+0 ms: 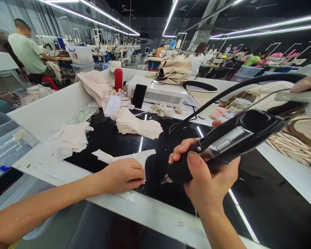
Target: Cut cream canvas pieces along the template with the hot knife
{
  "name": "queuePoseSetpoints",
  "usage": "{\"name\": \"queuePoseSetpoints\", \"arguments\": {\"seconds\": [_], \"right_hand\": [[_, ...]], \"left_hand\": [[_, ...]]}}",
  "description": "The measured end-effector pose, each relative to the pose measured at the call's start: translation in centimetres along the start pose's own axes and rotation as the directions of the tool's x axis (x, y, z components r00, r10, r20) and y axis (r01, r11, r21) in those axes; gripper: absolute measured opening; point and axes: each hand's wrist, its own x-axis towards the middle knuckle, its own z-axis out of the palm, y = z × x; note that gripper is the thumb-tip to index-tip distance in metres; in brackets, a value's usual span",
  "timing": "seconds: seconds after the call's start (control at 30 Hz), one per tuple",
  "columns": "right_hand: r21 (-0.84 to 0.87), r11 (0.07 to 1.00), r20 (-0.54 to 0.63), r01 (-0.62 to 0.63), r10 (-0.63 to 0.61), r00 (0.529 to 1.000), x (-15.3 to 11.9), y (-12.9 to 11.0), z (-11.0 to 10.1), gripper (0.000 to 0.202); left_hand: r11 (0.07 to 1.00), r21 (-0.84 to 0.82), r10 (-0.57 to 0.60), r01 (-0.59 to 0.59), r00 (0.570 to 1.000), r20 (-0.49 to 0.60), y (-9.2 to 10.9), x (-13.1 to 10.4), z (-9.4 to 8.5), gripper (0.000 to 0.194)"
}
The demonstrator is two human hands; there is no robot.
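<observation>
My left hand [124,175] is closed over the near right part of a thin pale fabric piece [147,156], close to the table's front edge. In my right hand [209,176] is a black handheld tool [223,141] with a silver switch plate, its metal tip pointing down left, just right of my left hand. A black cable runs from the tool area over the table. Behind lies a stack of cut cream fabric [136,123] on the black glossy tabletop [259,183].
More pale pieces [74,136] lie at the left. At the back are a phone [139,96], a red bottle [118,79] and a white vented box [155,91]. Fabric piles [291,145] stand right. Another person's hand [309,81] shows at upper right.
</observation>
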Motion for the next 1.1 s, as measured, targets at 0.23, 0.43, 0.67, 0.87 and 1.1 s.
{"name": "queuePoseSetpoints", "arguments": {"seconds": [0.23,0.43,0.67,0.87,1.1], "right_hand": [[0.158,0.987,0.011,0.026,-0.028,1.000,-2.0,0.3,2.0,0.054],[0.105,0.994,-0.001,0.010,-0.010,1.000,-2.0,0.8,2.4,0.060],[0.095,0.995,0.004,0.017,-0.017,1.000,-2.1,1.0,2.4,0.062],[0.120,0.992,0.002,0.035,-0.035,0.999,-2.1,1.1,2.6,0.053],[0.071,0.997,0.014,0.022,-0.023,1.000,-2.3,0.8,2.7,0.056]], "left_hand": [[0.992,-0.121,-0.037,0.037,0.999,0.007,0.2,0.1,-0.4,0.013],[0.993,-0.111,-0.026,0.026,1.000,0.000,0.1,0.2,-0.2,0.012],[0.994,-0.106,-0.016,0.016,1.000,-0.005,0.0,0.2,0.0,0.013],[0.995,-0.102,0.009,-0.012,1.000,-0.029,0.0,0.2,-0.1,0.015],[1.000,-0.016,-0.021,0.021,1.000,0.009,0.3,0.2,-0.6,0.020]]}}
